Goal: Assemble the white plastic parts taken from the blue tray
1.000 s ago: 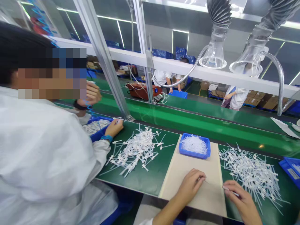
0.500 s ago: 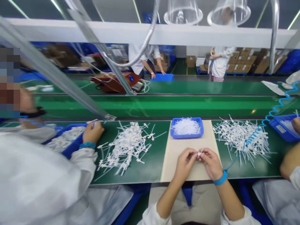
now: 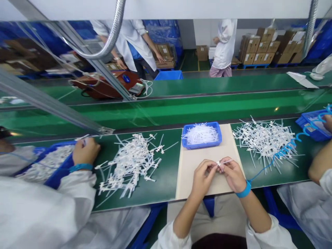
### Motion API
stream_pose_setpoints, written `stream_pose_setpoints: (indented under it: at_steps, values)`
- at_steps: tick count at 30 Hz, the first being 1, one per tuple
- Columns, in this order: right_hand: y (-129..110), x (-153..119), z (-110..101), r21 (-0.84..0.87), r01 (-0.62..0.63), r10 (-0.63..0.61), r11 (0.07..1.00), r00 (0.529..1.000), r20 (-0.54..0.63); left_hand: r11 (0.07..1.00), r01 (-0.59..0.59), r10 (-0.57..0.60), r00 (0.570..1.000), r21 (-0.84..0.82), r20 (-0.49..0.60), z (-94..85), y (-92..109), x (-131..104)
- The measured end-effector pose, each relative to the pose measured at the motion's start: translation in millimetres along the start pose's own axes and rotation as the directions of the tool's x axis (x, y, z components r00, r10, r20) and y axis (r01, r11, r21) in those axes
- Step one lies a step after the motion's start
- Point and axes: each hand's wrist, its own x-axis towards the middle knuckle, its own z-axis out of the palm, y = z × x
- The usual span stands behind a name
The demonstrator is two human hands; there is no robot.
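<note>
Over the beige board (image 3: 192,180), my left hand (image 3: 204,176) and my right hand (image 3: 234,174) meet fingertip to fingertip. Both are closed in a pinch on a small white plastic connector with a thin tube (image 3: 219,163); the fingers hide part of it. A blue wristband (image 3: 244,189) circles my right wrist. Just beyond my hands stands a blue tray (image 3: 202,145) full of short thin white pieces. To the left lies a pile of white tubes with connectors (image 3: 132,162), and a similar pile (image 3: 264,141) is on the right.
At the left, a co-worker's hand (image 3: 85,152) is by a blue bin (image 3: 58,181) of white parts. Another co-worker's arm reaches a blue bin (image 3: 310,126) at the right. A coiled blue cord (image 3: 287,148) runs from my wristband across the right pile. A metal strut (image 3: 52,97) slants down at left.
The view has tilted down and shifted a little. My hands stay together over the board, and the thin tube now shows more clearly between my fingers.
</note>
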Motion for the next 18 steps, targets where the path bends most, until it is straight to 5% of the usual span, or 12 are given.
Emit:
stream_pose_setpoints:
  at_steps: [18]
  values:
    - [1.6, 0.0, -5.6, -0.101, -0.025, 0.02, 0.995, 0.999, -0.05, 0.998, 0.044, -0.044, 0.999, -0.043, 0.013, 1.0, 1.3, 1.3]
